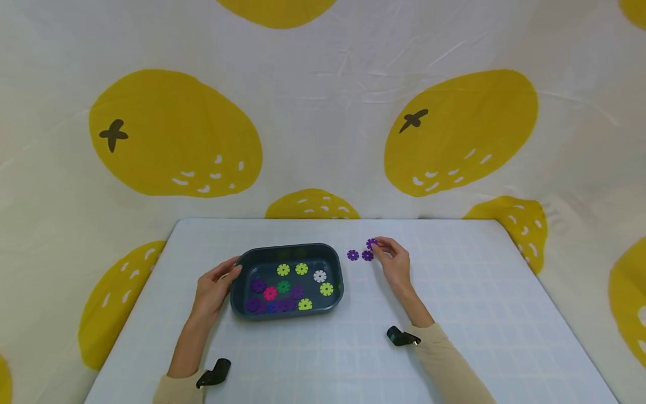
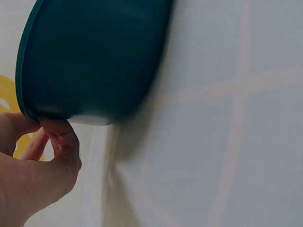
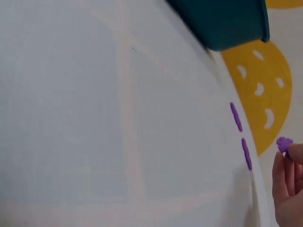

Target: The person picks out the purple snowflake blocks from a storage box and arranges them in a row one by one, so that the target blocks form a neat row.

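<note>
My left hand (image 1: 211,289) grips the left rim of a dark teal tray (image 1: 338,275), thumb over the edge, as the left wrist view also shows. Inside the tray lie several notched plastic discs: yellow-green, purple, blue, one white disc (image 1: 320,276), one pink disc (image 1: 270,293) and one green disc (image 1: 284,287). To the right of the tray, my right hand (image 1: 396,266) pinches a purple notched disc (image 3: 284,144) between thumb and fingers. Just below and left of it, two more purple discs (image 1: 353,255) lie flat side by side on the table.
The white table (image 1: 504,314) has a faint checked pattern, and its far edge runs close behind the purple discs. Behind it hangs a pale cloth (image 1: 323,112) printed with large yellow fruit. A small black camera (image 1: 214,373) sits at each wrist.
</note>
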### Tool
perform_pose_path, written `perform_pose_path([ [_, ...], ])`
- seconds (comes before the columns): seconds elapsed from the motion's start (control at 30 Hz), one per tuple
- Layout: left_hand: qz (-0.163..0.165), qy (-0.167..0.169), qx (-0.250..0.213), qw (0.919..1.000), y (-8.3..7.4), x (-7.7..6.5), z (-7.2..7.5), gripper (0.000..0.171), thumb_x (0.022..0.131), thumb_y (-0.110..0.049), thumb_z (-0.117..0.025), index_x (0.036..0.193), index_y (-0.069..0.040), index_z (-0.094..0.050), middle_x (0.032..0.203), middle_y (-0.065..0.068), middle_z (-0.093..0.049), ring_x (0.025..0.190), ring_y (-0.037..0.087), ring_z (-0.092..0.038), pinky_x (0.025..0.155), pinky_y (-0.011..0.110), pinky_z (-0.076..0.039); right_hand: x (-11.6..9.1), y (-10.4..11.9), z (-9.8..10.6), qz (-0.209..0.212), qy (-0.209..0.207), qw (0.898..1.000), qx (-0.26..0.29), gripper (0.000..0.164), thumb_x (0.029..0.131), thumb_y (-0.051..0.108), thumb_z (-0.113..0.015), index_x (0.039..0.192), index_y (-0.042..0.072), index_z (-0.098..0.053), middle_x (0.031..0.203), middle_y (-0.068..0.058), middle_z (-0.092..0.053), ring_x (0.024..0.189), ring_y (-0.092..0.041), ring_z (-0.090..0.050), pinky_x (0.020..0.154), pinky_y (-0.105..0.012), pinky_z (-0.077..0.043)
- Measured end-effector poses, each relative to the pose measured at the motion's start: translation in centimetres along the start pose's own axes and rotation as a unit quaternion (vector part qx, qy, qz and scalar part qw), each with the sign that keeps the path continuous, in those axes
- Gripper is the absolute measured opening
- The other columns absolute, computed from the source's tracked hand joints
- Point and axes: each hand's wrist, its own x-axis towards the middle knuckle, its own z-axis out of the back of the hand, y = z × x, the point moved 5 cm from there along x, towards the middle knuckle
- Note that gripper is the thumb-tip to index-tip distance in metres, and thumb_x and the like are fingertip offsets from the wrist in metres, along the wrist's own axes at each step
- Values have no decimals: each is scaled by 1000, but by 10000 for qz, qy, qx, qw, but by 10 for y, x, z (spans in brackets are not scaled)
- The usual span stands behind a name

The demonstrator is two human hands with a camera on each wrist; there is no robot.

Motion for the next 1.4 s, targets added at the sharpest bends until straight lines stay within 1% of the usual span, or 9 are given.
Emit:
perform_pose_path([
  [0.2, 46, -31, -166, 9998, 0, -1, 1, 56, 97, -33, -75, 145, -10, -60, 133, 3, -55, 110, 8, -52, 80, 17, -49, -9, 23, 8, -201, 77, 9995, -210, 28, 97, 1, -70, 123, -10, -67, 116, -30, -65, 100, -30, -63, 79, -15, -50],
  [0.27, 44, -65, -248, 9997, 1, 0, 1, 55, 97, -31, -75, 145, -9, -60, 129, 1, -57, 110, 8, -52, 80, 17, -49, -9, 17, 11, -247, 67, 9991, -336, 29, 97, 3, -71, 123, -9, -68, 117, -29, -66, 101, -28, -63, 81, -14, -49],
  [0.43, 10, -76, -234, 9997, 0, 0, 1, 53, 97, -30, -74, 144, -9, -61, 126, 0, -58, 107, 8, -53, 79, 17, -49, -2, -13, 17, -264, 13, 9981, -557, 26, 97, 9, -73, 120, -2, -72, 114, -22, -69, 94, -13, -62, 81, -12, -46],
  [0.5, 9, -92, -204, 9997, 0, -1, 0, 53, 97, -30, -75, 144, -9, -61, 127, 1, -58, 107, 8, -53, 79, 17, -49, -2, -13, 18, -224, 82, 9971, -724, 23, 96, 9, -74, 118, -1, -73, 111, -20, -70, 90, -9, -62, 80, -13, -46],
  [0.63, 6, -47, -168, 9998, 0, -1, 0, 54, 97, -31, -74, 144, -9, -60, 129, 1, -57, 107, 7, -53, 79, 16, -49, -1, -12, 19, -148, 162, 9937, -1101, 20, 95, 6, -74, 114, 0, -75, 105, -18, -72, 88, -12, -64, 78, -13, -48],
  [0.73, -1, 9, -143, 9999, 0, -1, 0, 55, 98, -32, -74, 146, -10, -59, 132, 2, -56, 107, 6, -53, 80, 17, -50, 0, -11, 20, -117, 196, 9900, -1394, 20, 95, 6, -73, 114, -1, -74, 104, -17, -72, 89, -18, -65, 76, -13, -48],
  [0.97, -5, 15, -184, 9998, 0, 0, -1, 55, 97, -33, -75, 145, -10, -60, 128, 0, -57, 105, 6, -54, 80, 17, -50, 4, -8, 20, -36, 318, 9809, -1917, 18, 96, 3, -71, 113, -3, -73, 102, -18, -72, 92, -28, -66, 75, -17, -48],
  [1.17, -62, 27, -164, 9998, -2, -1, 0, 56, 97, -34, -74, 145, -9, -60, 125, -2, -58, 103, 5, -54, 78, 18, -49, 5, -6, 21, -27, 343, 9764, -2130, 16, 95, 0, -70, 110, -6, -73, 98, -19, -71, 90, -29, -65, 74, -19, -48],
  [1.4, -9, 36, -160, 9999, -1, -2, 0, 56, 97, -34, -74, 146, -10, -59, 128, -1, -57, 106, 5, -54, 80, 17, -49, 6, -5, 21, 17, 535, 9711, -2328, 15, 97, -1, -67, 109, -8, -70, 101, -21, -66, 93, -31, -62, 79, -29, -48],
])
